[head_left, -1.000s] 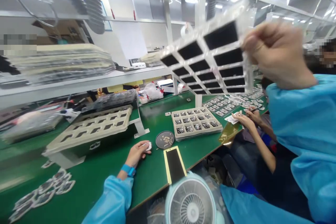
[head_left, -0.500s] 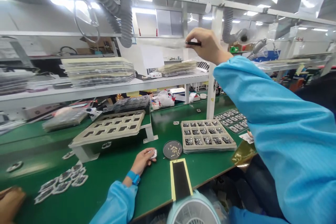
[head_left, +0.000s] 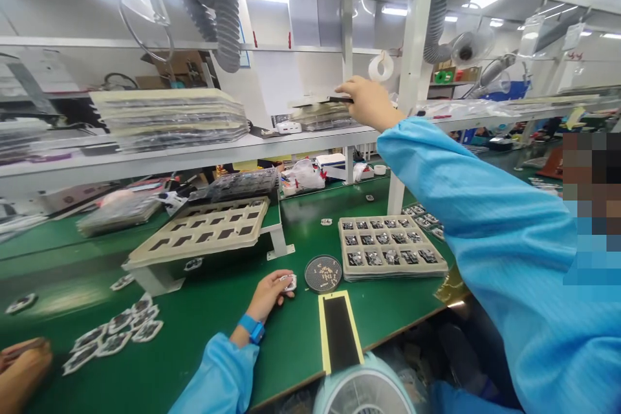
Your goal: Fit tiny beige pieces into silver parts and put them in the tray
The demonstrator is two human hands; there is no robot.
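Note:
My left hand (head_left: 268, 294), with a blue wristband, rests on the green table (head_left: 286, 349) with its fingers closed round a small white part (head_left: 290, 283). My right hand (head_left: 371, 102) is raised at the shelf, its fingers closed on a dark, thin tool (head_left: 341, 99) just above a stack of trays (head_left: 323, 116). To the right of my left hand lies a round dark dish (head_left: 323, 273) with small tan pieces. Beyond it sits a cream tray (head_left: 392, 249) with compartments of metallic parts. A black pad with yellow edges (head_left: 341, 331) lies at the table's front edge.
Several white-rimmed parts (head_left: 114, 333) lie at the left, near another person's hand (head_left: 24, 365). A cream tray with dark slots (head_left: 198, 229) rests on a raised stand. The shelf (head_left: 194, 154) crosses behind, with stacked trays (head_left: 169, 119). A fan (head_left: 363, 394) is below the front edge.
My right hand has come down towards the tray stack on the shelf, and the pale sheet beside it no longer shows in the air. My left hand still holds the white part. The view has shifted slightly.

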